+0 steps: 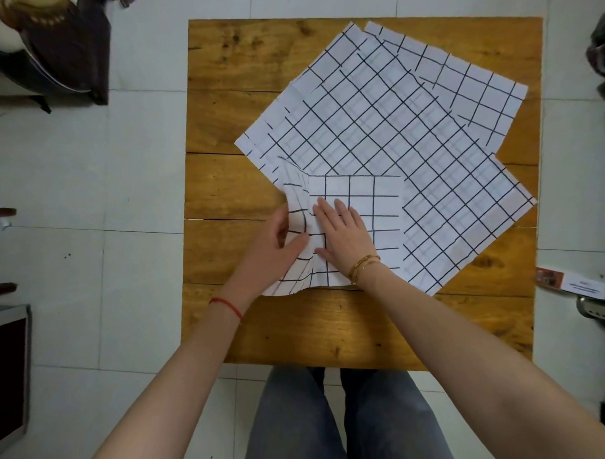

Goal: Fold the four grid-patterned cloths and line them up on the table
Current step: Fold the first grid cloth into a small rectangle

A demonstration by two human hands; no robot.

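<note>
Head view: right hand (342, 231) flat, fingers spread, pinning half-folded cloth (362, 206) at near-centre of table (249, 327). Left hand (277, 244) curls round rumpled left flap. Step: first fold. Next: draw flap over, flatten crease. Beyond, unfolded cloths (393, 116) overlap, skewed.

Right hand (342, 233) lies flat on the part-folded cloth (372, 206); left hand (277, 244) grips its bunched left edge. Spread cloths (376, 117) overlap behind on the wooden table (226, 60).
</note>
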